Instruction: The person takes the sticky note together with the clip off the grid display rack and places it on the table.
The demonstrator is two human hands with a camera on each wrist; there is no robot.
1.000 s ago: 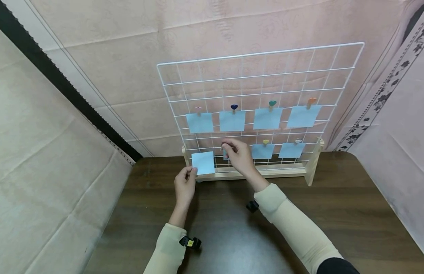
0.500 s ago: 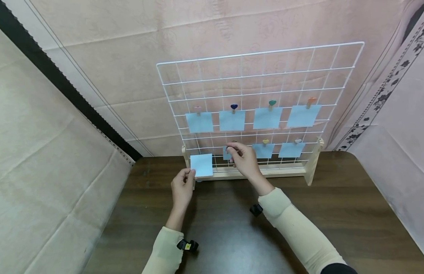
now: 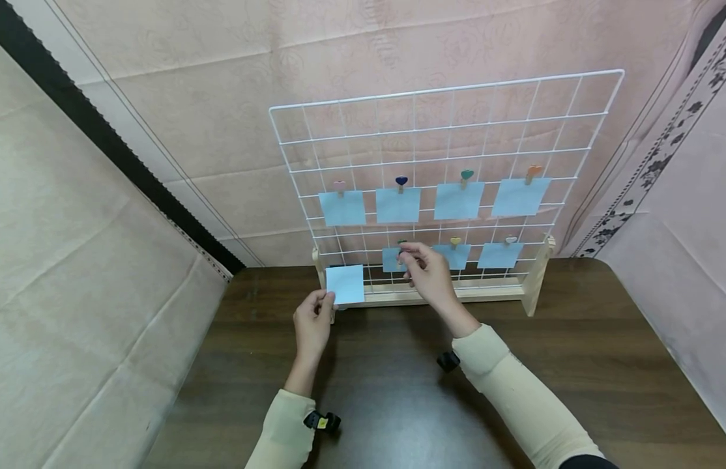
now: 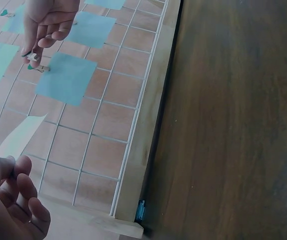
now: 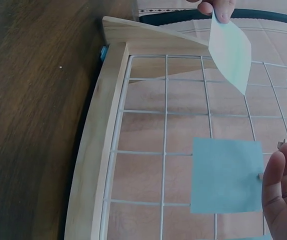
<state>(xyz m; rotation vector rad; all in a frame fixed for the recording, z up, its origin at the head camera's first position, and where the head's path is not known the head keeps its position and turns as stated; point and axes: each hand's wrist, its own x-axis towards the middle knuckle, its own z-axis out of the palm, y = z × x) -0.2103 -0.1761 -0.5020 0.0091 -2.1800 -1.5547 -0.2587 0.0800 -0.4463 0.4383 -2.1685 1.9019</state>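
Note:
My left hand (image 3: pixel 313 324) pinches a light-blue paper note (image 3: pixel 345 284) by its lower left corner, in front of the grid's lower left part. In the right wrist view this note (image 5: pixel 231 55) hangs slightly bent. My right hand (image 3: pixel 430 275) holds a small wooden clothespin (image 4: pixel 32 56) with a dark heart between thumb and fingers. Just behind those fingertips, a blue note (image 4: pixel 66 78) is fixed to the white wire grid (image 3: pixel 433 137) by a clothespin with a green heart (image 4: pixel 30 67). My right hand partly covers the neighbouring lower-row note (image 3: pixel 455 257).
Several blue notes hang in an upper row, such as one under an orange heart clothespin (image 3: pixel 534 172). A wooden stand (image 3: pixel 536 277) bears the grid on the brown table (image 3: pixel 386 391). A small blue object (image 4: pixel 140 210) lies by the stand's base.
My right hand has shifted right and slightly down, uncovering more of the lower-row note and its green heart. My left hand has dipped slightly down and left with its note.

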